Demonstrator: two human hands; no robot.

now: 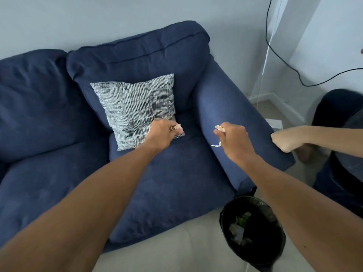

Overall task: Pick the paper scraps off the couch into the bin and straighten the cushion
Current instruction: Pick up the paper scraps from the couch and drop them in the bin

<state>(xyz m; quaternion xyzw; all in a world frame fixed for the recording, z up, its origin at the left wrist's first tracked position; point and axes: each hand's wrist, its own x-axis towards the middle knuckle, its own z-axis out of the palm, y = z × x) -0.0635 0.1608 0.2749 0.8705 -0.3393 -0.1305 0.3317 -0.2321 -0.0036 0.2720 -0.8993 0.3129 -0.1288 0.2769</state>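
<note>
A black-and-white patterned cushion (135, 108) leans tilted against the back of the dark blue couch (176, 183). My left hand (164, 133) is closed on a small paper scrap (177, 127) at the cushion's lower right corner. Over the couch's right armrest, my right hand (233, 140) grips crumpled paper scraps (219, 128), and a white strip hangs below the fist. A black lined bin (275, 250) stands on the floor at the couch's front right corner and holds several scraps.
Another person's closed hand (284, 140) rests on the end of the right armrest, with their dark-clothed legs (341, 146) at the right edge. A black cable (290, 67) runs down the wall. Beige carpet (176, 248) lies in front of the couch.
</note>
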